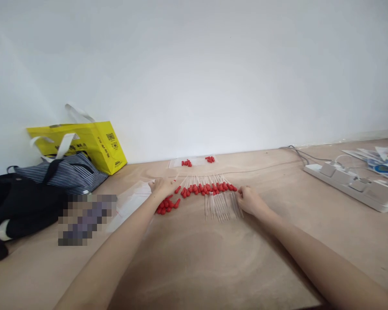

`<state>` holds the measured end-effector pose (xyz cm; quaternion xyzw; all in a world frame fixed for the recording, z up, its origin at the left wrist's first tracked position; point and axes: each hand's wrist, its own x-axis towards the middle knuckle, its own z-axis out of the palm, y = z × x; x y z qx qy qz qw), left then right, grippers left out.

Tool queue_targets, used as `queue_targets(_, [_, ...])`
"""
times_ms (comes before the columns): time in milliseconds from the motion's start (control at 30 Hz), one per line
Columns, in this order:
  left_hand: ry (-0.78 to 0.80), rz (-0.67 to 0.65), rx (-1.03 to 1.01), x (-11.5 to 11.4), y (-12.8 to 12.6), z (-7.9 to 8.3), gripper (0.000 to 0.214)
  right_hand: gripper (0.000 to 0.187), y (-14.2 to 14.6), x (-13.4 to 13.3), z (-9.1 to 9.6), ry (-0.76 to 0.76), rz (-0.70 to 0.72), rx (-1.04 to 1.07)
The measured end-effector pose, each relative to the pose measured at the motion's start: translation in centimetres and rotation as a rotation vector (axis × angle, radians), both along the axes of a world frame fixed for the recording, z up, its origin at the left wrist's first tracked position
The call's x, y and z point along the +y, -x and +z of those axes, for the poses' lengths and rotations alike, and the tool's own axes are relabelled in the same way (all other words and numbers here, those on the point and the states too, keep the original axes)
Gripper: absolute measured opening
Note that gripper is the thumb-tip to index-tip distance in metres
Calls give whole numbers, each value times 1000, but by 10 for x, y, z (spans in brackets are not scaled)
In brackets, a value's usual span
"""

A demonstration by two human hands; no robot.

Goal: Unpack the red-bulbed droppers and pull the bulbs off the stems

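Note:
A row of red bulb-shaped pieces (207, 188) lies across the middle of the table, with thin pale sticks (210, 178) reaching away behind it. More thin sticks (221, 207) lie side by side on the near side of the row. My left hand (163, 188) is closed at the row's left end, above a loose pile of red bulb-shaped pieces (166, 206). A speck of red shows by its fingertips, but what they hold is too small to name. At the row's right end, my right hand (249, 200) has its fingers pressed together beside the sticks; their contents are hidden.
Clear plastic sheets or bags (131, 202) lie left of my left hand. Against the wall, more red pieces (186, 163) rest on clear plastic. A yellow bag (98, 144), a striped bag (67, 174) and a black bag (22, 206) stand left; a white power strip (323, 176) is right.

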<state>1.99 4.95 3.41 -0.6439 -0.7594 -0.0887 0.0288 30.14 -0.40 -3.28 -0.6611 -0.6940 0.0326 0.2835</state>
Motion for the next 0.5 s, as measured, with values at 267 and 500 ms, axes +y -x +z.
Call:
queue_targets(267, [-300, -167, 28, -57, 6, 4, 21, 21, 10, -4, -1, 41, 117, 26])
queue_targets(500, [-413, -362, -82, -88, -6, -28, 17, 16, 25, -1, -4, -11, 162, 45])
